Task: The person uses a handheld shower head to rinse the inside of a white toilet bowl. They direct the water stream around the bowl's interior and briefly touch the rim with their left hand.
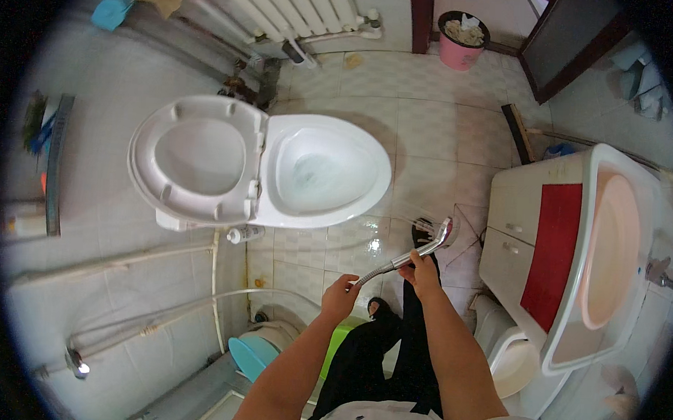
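Observation:
My right hand (422, 273) is closed around the chrome handle of a shower head (443, 232), whose fine jets spray leftward, low over the tiled floor. To the left, my left hand (341, 293) grips the metal shower hose (373, 273) just below the handle. Ahead of my hands stands a white toilet (366, 174) with its seat and lid raised; the water in its bowl looks stirred. Wet tiles (363, 239) shine between the toilet and my feet. A white bottle (246, 234) lies on the floor beside the toilet's base.
A vanity cabinet (511, 209) stands at right, with a pink basin (594, 300) in its sink. A floor squeegee (518, 133) leans behind it. A pink waste bin (458, 56) stands by the doorway. Blue and green basins are near my legs; pipes run along the left wall.

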`<action>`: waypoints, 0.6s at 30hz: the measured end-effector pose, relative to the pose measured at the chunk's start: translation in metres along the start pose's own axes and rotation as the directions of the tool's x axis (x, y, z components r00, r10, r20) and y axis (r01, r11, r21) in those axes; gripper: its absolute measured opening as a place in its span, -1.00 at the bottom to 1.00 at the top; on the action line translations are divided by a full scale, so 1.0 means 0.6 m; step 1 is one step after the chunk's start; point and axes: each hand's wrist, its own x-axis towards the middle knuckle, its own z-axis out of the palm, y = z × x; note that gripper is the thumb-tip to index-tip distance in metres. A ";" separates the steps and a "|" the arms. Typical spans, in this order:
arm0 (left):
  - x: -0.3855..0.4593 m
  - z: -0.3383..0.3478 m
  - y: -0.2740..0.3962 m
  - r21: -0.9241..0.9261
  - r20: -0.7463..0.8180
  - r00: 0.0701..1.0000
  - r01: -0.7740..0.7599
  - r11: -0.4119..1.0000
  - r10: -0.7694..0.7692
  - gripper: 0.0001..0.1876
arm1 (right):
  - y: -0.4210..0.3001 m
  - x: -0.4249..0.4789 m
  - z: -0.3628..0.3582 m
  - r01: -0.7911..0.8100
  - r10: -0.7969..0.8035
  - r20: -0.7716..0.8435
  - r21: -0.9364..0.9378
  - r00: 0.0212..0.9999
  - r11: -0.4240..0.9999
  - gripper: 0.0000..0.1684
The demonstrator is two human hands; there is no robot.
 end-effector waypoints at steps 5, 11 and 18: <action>-0.093 -0.011 -0.080 -0.030 -0.090 0.995 -0.042 0.999 0.039 -0.73 | 0.102 -0.078 0.001 -0.011 0.010 0.019 0.036 1.000 0.999 -0.70; -0.187 -0.053 -0.144 -0.037 -0.157 0.988 -0.016 0.999 0.009 -0.74 | 0.171 -0.149 0.038 -0.042 0.044 0.086 -0.020 0.995 0.999 -0.66; -0.219 -0.016 -0.137 -0.047 -0.183 0.982 -0.043 0.998 0.034 -0.73 | 0.165 -0.175 0.005 -0.032 0.032 0.044 -0.014 0.999 0.999 -0.65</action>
